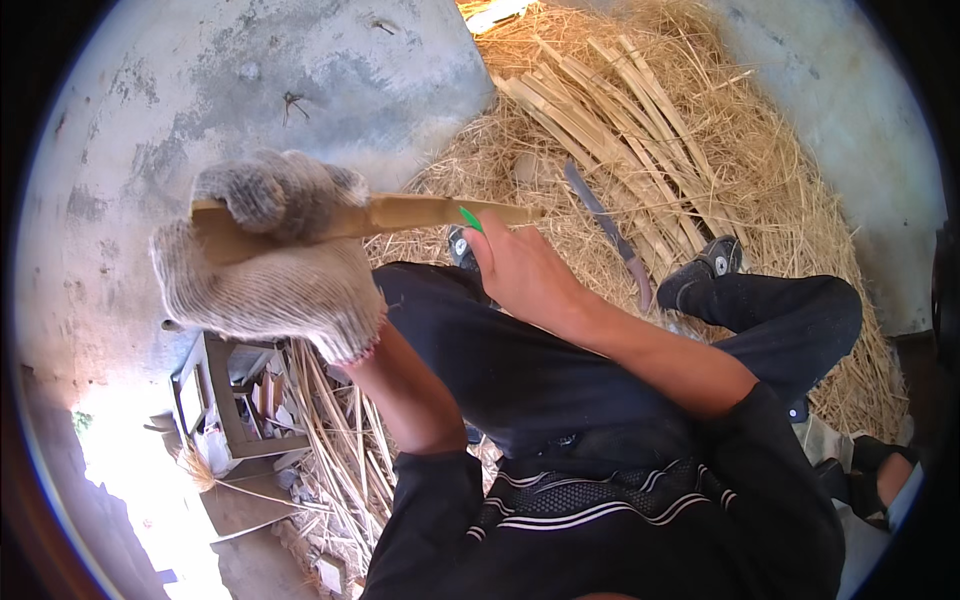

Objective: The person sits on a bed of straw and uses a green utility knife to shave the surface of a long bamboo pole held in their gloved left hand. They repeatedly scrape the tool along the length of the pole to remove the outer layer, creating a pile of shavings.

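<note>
My left hand point(275, 285) wears a thick grey-white knitted glove and is closed round the wide end of a split bamboo strip point(420, 212). The strip lies nearly level and reaches rightward, tapering to a thin tip beyond my right hand. My right hand point(530, 270), ungloved, is closed by the strip's lower edge. A bright green pointed piece point(470, 219) sticks out between its fingers, up against the bamboo; the rest of it is hidden, so its kind does not show. Both hands are raised in front of my bent legs.
A long knife point(600, 212) with a brown handle lies on straw point(780, 170) by my shoe point(705, 270). Beyond it several split bamboo strips point(620, 120) lie in a bundle. At the lower left stands a wooden frame point(240, 425) beside thin strips point(345, 440). Someone's limb point(893, 478) shows lower right.
</note>
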Tool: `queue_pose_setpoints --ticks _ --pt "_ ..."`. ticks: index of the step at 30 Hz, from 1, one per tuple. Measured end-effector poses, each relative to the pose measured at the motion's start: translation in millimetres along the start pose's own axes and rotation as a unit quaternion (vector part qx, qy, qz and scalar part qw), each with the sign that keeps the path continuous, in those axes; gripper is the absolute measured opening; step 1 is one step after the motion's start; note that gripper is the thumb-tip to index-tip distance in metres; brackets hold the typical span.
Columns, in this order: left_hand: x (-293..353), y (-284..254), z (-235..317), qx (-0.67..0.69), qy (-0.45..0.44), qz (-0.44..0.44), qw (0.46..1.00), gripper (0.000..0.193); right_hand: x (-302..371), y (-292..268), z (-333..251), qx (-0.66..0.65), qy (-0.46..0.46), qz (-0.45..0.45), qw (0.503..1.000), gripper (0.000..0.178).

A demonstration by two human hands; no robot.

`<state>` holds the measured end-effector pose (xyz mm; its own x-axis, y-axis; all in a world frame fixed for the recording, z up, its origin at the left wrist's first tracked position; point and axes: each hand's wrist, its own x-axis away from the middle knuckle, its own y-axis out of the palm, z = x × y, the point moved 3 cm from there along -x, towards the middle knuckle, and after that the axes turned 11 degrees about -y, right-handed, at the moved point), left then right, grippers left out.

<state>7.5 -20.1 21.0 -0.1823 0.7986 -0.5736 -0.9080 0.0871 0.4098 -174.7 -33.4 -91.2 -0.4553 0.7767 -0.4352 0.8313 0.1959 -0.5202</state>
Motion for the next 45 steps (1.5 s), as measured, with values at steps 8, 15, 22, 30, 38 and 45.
queue_pose_setpoints --ticks 8,15,22,30,38,45 --pt "-5.6 63.3 25.9 -0.019 0.084 0.338 0.937 0.049 1.0 18.8 60.7 0.034 0.05 -0.069 0.996 0.034" --pt "-6.3 71.1 29.8 -0.042 0.078 0.364 0.927 0.046 -3.2 9.5 -0.7 -0.025 -0.053 0.01 0.998 0.024" --pt "-3.3 64.6 37.1 -0.033 0.039 0.329 0.943 0.044 -19.1 2.0 -24.4 -0.006 -0.063 0.0 0.998 0.026" --pt "-2.8 80.7 32.0 -0.107 0.07 0.292 0.948 0.051 -3.7 10.5 12.6 0.01 0.017 -0.013 1.0 0.028" --pt "-0.3 82.5 25.1 -0.007 0.046 0.322 0.945 0.054 11.7 11.8 64.0 0.009 0.161 -0.142 0.977 0.039" --pt "-9.4 84.1 21.4 -0.043 0.054 0.324 0.944 0.052 2.6 -13.9 44.7 -0.051 0.204 -0.159 0.965 0.04"
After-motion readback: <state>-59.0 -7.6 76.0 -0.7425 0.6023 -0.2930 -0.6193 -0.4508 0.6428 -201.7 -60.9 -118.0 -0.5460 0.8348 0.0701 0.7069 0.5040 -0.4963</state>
